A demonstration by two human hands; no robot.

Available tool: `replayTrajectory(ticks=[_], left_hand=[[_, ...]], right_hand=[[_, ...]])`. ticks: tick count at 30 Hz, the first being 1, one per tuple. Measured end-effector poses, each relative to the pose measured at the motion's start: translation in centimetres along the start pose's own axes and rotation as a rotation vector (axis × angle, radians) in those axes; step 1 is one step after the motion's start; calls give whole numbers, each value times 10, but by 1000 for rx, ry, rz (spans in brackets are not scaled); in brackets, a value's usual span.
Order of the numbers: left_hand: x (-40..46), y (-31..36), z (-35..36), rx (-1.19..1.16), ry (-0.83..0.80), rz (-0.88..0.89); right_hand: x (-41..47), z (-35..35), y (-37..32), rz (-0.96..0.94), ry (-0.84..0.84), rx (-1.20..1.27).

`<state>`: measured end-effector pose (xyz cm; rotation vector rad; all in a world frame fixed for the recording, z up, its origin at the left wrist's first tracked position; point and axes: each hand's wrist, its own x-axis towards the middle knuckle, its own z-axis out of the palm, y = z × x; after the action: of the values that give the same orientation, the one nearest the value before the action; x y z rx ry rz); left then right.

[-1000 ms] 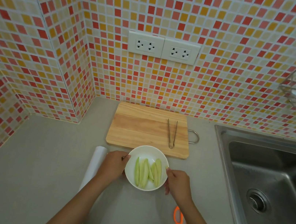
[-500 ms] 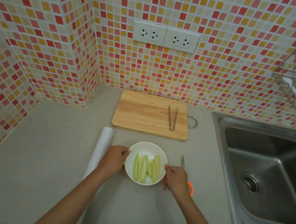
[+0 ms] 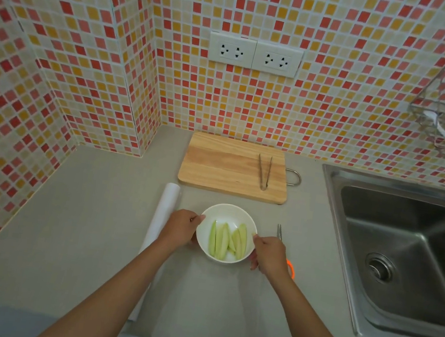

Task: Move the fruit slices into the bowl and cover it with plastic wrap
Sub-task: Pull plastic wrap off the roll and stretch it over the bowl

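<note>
1. We see the white bowl [image 3: 227,218] sitting on the grey countertop [image 3: 84,234], just in front of the wooden cutting board [image 3: 224,165].
2. The pale green fruit slices [image 3: 226,241] lie inside the bowl, side by side, their long edges running away from us.
3. Our left hand [image 3: 180,230] has its fingers curled against the bowl's left rim, thumb at the edge; it grips the rim, and we cannot tell whether film is pinched there too.
4. Our right hand [image 3: 267,254] is at the bowl's right rim, fingers bent and pinching at the edge; what lies between fingers and rim is too faint to make out.
5. A sheet of clear plastic wrap [image 3: 208,296] shows faintly on the countertop between our forearms, reaching toward the bowl; whether it covers the bowl's top we cannot tell.
6. The plastic wrap roll [image 3: 163,217] lies lengthwise just left of our left hand.
7. Scissors [image 3: 280,233] with an orange handle lie just right of the bowl, partly hidden by our right hand.
8. Metal tongs [image 3: 264,171] rest on the right part of the cutting board.
9. The steel sink [image 3: 405,253] is well off to the right, and two white wall sockets [image 3: 255,55] sit on the mosaic tiles above the board.
</note>
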<state>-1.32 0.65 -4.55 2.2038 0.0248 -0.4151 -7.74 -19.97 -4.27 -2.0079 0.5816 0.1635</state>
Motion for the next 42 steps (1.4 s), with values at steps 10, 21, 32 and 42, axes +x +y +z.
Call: replayTrajectory(ticks=[10, 21, 32, 42], left_hand=[[-2, 3, -2, -41, -20, -40], [-23, -46, -31, 602, 314, -107], [-16, -67, -33, 93, 275, -175], [-62, 34, -39, -164, 283, 143]], right_hand=[[-1, 1, -3, 70, 11, -9], [-8, -8, -3, -7, 259, 44], [-16, -1, -6, -4, 221, -39], [-35, 24, -82, -350, 202, 71]])
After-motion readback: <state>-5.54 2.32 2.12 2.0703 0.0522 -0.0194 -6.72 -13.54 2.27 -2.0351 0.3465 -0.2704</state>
